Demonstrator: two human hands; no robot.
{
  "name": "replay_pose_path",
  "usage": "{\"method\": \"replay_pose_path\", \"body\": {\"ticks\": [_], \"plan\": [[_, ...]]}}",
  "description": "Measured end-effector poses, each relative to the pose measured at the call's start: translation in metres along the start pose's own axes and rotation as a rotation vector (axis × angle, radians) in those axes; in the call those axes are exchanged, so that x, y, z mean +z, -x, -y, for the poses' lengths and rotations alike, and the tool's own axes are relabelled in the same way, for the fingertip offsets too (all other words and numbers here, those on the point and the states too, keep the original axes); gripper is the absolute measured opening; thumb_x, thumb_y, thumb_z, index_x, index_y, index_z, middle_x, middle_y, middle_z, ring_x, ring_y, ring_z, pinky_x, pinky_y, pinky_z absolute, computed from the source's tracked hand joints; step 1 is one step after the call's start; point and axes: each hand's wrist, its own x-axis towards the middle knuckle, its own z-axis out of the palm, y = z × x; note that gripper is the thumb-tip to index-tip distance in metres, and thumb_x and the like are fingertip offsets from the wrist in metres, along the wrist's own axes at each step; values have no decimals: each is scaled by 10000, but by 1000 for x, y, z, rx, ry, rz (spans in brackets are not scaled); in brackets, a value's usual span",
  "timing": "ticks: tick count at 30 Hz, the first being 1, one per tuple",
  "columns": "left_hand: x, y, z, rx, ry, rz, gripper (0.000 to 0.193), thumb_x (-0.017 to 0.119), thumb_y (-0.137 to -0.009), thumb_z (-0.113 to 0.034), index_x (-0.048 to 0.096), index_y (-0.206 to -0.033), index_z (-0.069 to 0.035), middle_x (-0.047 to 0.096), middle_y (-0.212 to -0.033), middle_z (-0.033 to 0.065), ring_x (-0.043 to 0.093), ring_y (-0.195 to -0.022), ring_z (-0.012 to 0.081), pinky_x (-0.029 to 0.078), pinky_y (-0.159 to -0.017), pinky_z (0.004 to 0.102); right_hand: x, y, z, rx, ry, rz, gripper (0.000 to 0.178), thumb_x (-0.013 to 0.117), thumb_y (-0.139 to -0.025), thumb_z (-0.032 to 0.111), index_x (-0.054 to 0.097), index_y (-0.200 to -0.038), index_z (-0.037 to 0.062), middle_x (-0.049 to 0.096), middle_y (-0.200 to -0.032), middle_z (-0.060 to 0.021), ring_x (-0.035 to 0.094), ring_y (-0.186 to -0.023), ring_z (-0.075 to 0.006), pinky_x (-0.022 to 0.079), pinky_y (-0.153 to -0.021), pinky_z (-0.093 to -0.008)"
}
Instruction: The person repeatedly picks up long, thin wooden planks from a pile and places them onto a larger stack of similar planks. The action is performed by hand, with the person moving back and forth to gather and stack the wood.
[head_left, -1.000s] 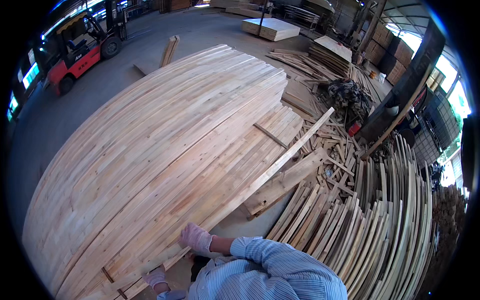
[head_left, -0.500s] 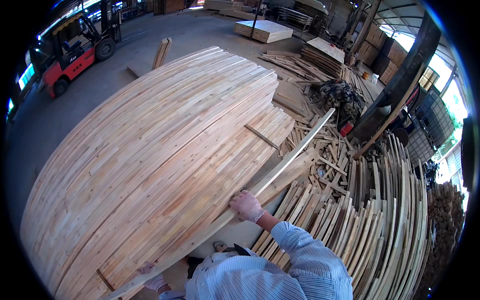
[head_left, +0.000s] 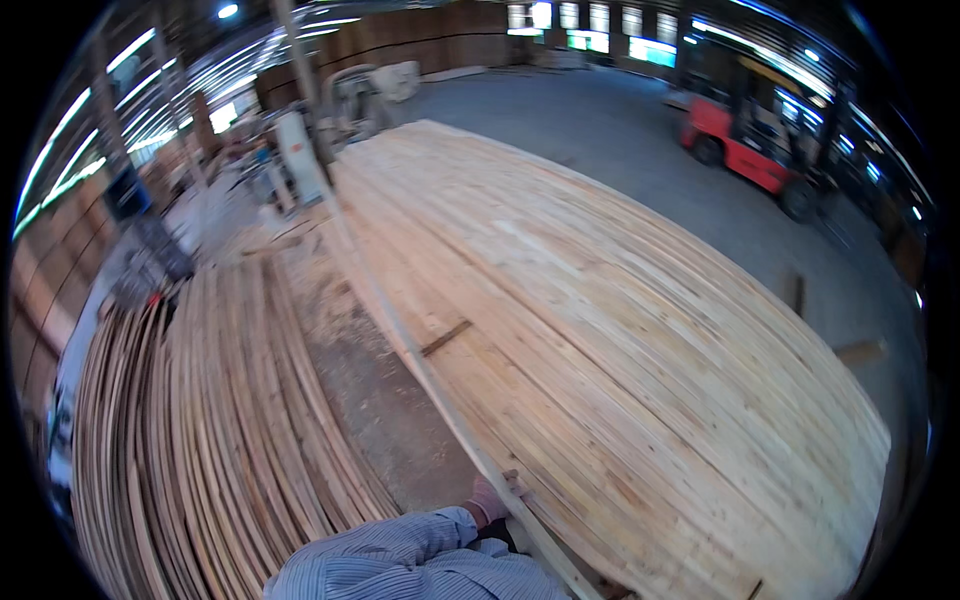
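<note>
A long narrow wooden strip [head_left: 405,335] runs from the lower edge up to the far left, along the near side of a broad stack of wooden boards [head_left: 600,380]. My left hand [head_left: 490,497], in a pale pinkish glove, is wrapped round this strip near the stack's edge, its fingers partly hidden by the wood. The striped sleeve of my left arm reaches in from below. I cannot make out my right hand here. Across the near boards lies a short dark stick [head_left: 446,338].
Many long strips [head_left: 230,400] lie in a pile on the left, beyond a strip of dusty floor [head_left: 370,390]. Machinery [head_left: 295,155] and a post stand at the stack's far end. A red forklift [head_left: 745,150] is parked at the far right.
My view has swung left, so the forklift now appears on the right and the scrap pile is out of sight. My left hand still grips the strip; my right hand has left the picture.
</note>
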Motion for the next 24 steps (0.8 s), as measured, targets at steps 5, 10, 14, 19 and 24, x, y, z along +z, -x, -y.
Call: {"method": "replay_pose_path", "body": {"ticks": [5, 10, 14, 19, 24], "plan": [[19, 32, -14, -70, 436, -221, 585, 382, -905, -606, 596, -856, -63, 458, -566, 59, 502, -600, 275, 519, -808, 566, -24, 2, -18, -16, -10, 245, 449, 508, -930, 420, 639, -1242, 124, 683, -1122, -203, 657, -1026, -401, 522, -838, -548], [8, 33, -54, 38, 379, -468, 631, 358, -918, -619, 575, -928, -27, 441, -563, 55, 448, -489, 272, 530, -750, 566, -33, -9, -44, -24, 10, 343, 437, 516, -921, 387, 638, -1253, 130, 674, -1157, -199, 649, -1059, -392, 516, -864, -542], [0, 37, -121, 139, 403, -482, 574, 403, -916, -589, 544, -947, -33, 417, -559, 44, 438, -490, 256, 496, -679, 532, -35, -10, -65, -17, 28, 408, 431, 522, -914, 360, 637, -1262, 135, 667, -1186, -195, 644, -1085, -385, 511, -885, -537], [31, 64, -190, 176, 358, -705, 485, 444, -917, -552, 515, -953, -74, 398, -546, 14, 411, -469, 237, 413, -550, 453, -41, -7, -98, 12, 45, 475, 427, 530, -904, 327, 636, -1273, 141, 659, -1222, -190, 637, -1117, -376, 505, -911, -531], [-33, 58, -196, 228, 290, -670, 543, 425, -930, -583, 548, -1011, -61, 437, -558, 14, 448, -467, 241, 436, -561, 465, -50, -14, -136, 11, 74, 546, 428, 537, -895, 294, 636, -1284, 147, 650, -1258, -185, 630, -1150, -368, 499, -937, -524]]}}
